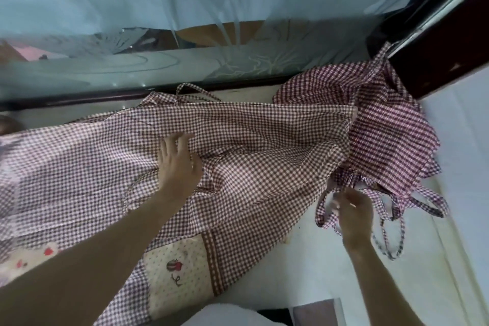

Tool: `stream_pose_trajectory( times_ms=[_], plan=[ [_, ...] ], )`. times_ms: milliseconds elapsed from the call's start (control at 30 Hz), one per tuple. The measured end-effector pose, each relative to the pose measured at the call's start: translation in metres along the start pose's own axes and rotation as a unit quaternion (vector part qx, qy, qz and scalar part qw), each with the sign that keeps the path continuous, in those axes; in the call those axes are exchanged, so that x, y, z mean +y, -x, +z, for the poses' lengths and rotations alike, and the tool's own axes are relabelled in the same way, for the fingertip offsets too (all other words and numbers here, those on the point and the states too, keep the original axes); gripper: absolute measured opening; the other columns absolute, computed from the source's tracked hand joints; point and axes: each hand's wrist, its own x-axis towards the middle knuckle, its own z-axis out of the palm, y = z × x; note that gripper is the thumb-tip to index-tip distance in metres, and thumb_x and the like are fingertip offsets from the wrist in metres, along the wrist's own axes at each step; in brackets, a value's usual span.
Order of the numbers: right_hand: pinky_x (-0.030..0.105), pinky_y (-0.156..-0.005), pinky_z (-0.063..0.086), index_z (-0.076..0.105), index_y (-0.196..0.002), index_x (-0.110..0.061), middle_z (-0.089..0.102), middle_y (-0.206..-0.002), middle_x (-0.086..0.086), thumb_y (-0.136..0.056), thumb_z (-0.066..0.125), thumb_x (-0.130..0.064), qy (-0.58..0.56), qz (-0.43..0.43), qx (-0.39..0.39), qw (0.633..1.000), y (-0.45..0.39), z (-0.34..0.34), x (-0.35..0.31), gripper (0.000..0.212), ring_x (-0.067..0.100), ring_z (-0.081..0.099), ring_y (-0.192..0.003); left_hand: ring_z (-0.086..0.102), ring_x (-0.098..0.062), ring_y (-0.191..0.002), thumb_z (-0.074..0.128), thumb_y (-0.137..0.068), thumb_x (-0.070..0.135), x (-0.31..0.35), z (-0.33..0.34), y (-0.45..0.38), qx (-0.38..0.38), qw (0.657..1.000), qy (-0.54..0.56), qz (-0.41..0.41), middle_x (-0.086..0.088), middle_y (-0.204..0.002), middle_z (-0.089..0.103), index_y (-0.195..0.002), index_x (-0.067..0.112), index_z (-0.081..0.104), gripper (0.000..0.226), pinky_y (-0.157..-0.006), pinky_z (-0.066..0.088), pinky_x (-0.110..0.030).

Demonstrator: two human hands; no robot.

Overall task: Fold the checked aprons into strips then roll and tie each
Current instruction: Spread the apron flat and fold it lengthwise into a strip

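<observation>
Early stage: brown checked apron [251, 145] is spread loosely across the white surface [330, 272], not yet folded into a strip. Left hand [178, 164] is laid on it, fingers spread. Right hand [353, 213] pinches its ties [324, 209]. Darker apron [383, 124] lies crumpled at right, untouched. Nothing rolled or tied.

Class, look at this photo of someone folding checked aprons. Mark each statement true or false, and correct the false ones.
1. The left hand lies flat on the spread apron. True.
2. The right hand is empty. False: it pinches a checked tie strap.
3. The spread apron is already rolled up. False: it lies open and wrinkled.
4. A darker checked apron lies bunched to the right. True.
5. The pocket bears embroidery. True.
</observation>
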Motion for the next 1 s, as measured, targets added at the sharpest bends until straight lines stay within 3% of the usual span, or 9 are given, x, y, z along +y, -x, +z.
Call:
stream_pose_trajectory(
  times_ms=[100, 167, 233, 333, 400, 500, 667, 800, 1000],
  plan=[
    [0.039, -0.07, 0.047, 0.062, -0.082, -0.018, 0.067, -0.073, -0.003, -0.081, 0.073, -0.015, -0.102, 0.094, -0.076, 0.987, 0.025, 0.009, 0.011, 0.011, 0.025, 0.059, -0.075, 0.049, -0.029, -0.105, 0.068, -0.077, 0.003, -0.012, 0.01, 0.051, 0.019, 0.995, 0.028, 0.098, -0.011, -0.111, 0.052, -0.107, 0.007, 0.06, 0.031, -0.091, 0.048, -0.05],
    [0.041, -0.081, 0.052, 0.062, -0.103, -0.02, 0.072, -0.095, -0.003, -0.086, 0.071, -0.008, -0.143, 0.136, -0.118, 0.973, 0.035, 0.023, 0.01, 0.023, 0.02, 0.067, -0.09, 0.05, -0.022, -0.1, 0.069, -0.075, 0.001, -0.022, 0.013, 0.084, -0.023, 0.993, 0.029, 0.111, -0.005, -0.105, 0.052, -0.102, 0.01, 0.062, 0.029, -0.09, 0.049, -0.042],
    [0.041, -0.081, 0.054, 0.057, -0.104, -0.019, 0.071, -0.085, -0.002, -0.086, 0.072, -0.008, -0.176, 0.197, -0.166, 0.95, 0.041, 0.034, 0.005, 0.026, 0.015, 0.067, -0.075, 0.051, -0.019, -0.104, 0.067, -0.079, 0.009, -0.028, 0.014, 0.109, -0.08, 0.991, 0.014, 0.106, 0.0, -0.11, 0.054, -0.111, 0.013, 0.061, 0.032, -0.096, 0.047, -0.039],
    [0.032, -0.058, 0.047, 0.055, -0.093, -0.009, 0.055, -0.062, 0.001, -0.087, 0.071, -0.015, -0.12, 0.266, -0.244, 0.925, 0.055, 0.049, 0.007, 0.018, 0.014, 0.05, -0.05, 0.049, -0.019, -0.119, 0.057, -0.091, 0.026, -0.034, 0.017, 0.141, -0.196, 0.979, -0.034, 0.041, 0.0, -0.127, 0.052, -0.129, 0.017, 0.05, 0.039, -0.108, 0.038, -0.037],
    [0.032, -0.058, 0.043, 0.056, -0.092, -0.006, 0.057, -0.073, 0.005, -0.087, 0.069, -0.014, -0.106, 0.258, -0.254, 0.926, 0.064, 0.054, 0.006, 0.016, 0.017, 0.052, -0.062, 0.047, -0.019, -0.12, 0.054, -0.093, 0.029, -0.038, 0.016, 0.159, -0.208, 0.976, -0.06, 0.03, 0.0, -0.129, 0.051, -0.132, 0.018, 0.047, 0.041, -0.107, 0.036, -0.035],
    [0.039, -0.084, 0.053, 0.061, -0.109, -0.011, 0.068, -0.111, 0.006, -0.086, 0.064, -0.007, -0.197, 0.215, -0.206, 0.934, 0.069, 0.046, 0.002, 0.024, 0.026, 0.063, -0.103, 0.043, -0.021, -0.126, 0.056, -0.09, 0.035, -0.041, 0.017, 0.182, -0.201, 0.977, -0.064, 0.023, -0.003, -0.135, 0.045, -0.137, 0.017, 0.043, 0.052, -0.11, 0.035, -0.038],
    [0.044, -0.086, 0.044, 0.069, -0.11, -0.015, 0.063, -0.115, 0.008, -0.077, 0.063, -0.018, -0.413, 0.197, -0.299, 0.837, 0.09, 0.025, 0.002, 0.033, 0.028, 0.058, -0.1, 0.02, -0.024, -0.142, 0.051, -0.088, 0.054, -0.051, 0.024, 0.204, -0.283, 0.952, -0.114, 0.007, -0.004, -0.152, 0.024, -0.152, 0.025, 0.018, 0.078, -0.117, 0.022, -0.046],
    [0.046, -0.102, 0.04, 0.071, -0.112, -0.013, 0.065, -0.122, 0.008, -0.076, 0.07, -0.033, -0.482, 0.221, -0.253, 0.809, 0.092, 0.016, 0.011, 0.041, 0.029, 0.061, -0.105, 0.008, -0.023, -0.148, 0.05, -0.088, 0.06, -0.054, 0.029, 0.212, -0.301, 0.948, -0.103, -0.012, -0.002, -0.159, 0.009, -0.154, 0.034, 0.008, 0.082, -0.116, 0.019, -0.054],
    [0.045, -0.104, 0.046, 0.046, -0.14, -0.013, 0.055, -0.141, 0.008, -0.087, 0.064, -0.013, -0.411, 0.212, -0.125, 0.878, 0.073, -0.028, 0.041, 0.057, 0.031, 0.054, -0.125, 0.006, -0.025, -0.149, 0.055, -0.089, 0.055, -0.056, 0.028, 0.217, -0.302, 0.944, -0.13, -0.009, -0.004, -0.161, 0.005, -0.152, 0.031, 0.013, 0.079, -0.117, 0.021, -0.054]
  ],
)
